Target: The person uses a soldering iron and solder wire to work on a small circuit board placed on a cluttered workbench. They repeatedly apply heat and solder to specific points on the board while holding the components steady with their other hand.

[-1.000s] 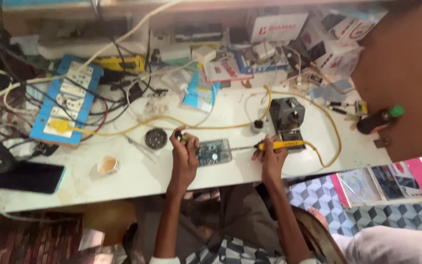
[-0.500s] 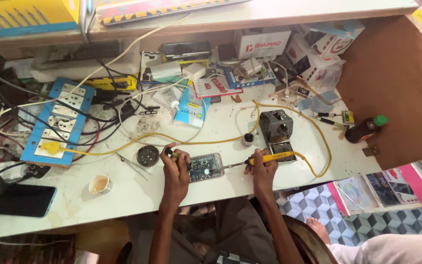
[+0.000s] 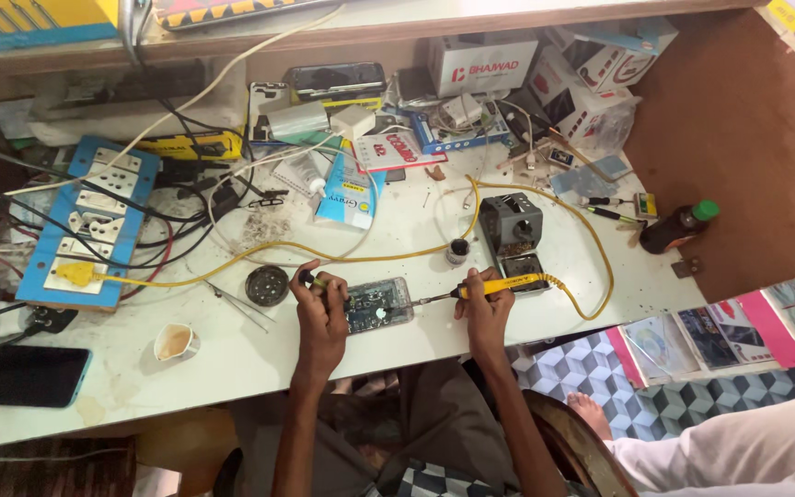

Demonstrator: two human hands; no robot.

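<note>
Lying at the far left of the white worktable point(image 3: 232, 364) was a dark smartphone point(image 3: 20, 375), face up near the front edge, and above it a blue extension board with white sockets point(image 3: 85, 221) carried a yellow plug and a tangle of black, white and red leads. A small paper cup point(image 3: 175, 342) stood just in front of the board, and a round black tin point(image 3: 267, 284) sat a little further right.

The left hand point(image 3: 322, 308) was closed around a slim dark tool, its tip down at the left end of an opened phone with its green circuit board bared point(image 3: 377, 305), which lay flat on the table between the two hands. The right hand point(image 3: 485, 304) was clamped on a yellow-handled soldering iron point(image 3: 485, 288), whose metal tip met the right end of the phone. A yellow cable ran from the handle in a loop over the table, past a grey soldering station point(image 3: 512, 230) that stood just behind the right hand.

Further right a dark bottle with a green cap point(image 3: 678, 226) lay near the brown wall.

Judged from this, the phone was already open and work on its board was under way; whether any joint was finished could not be told, and the phone was not yet closed.
</note>
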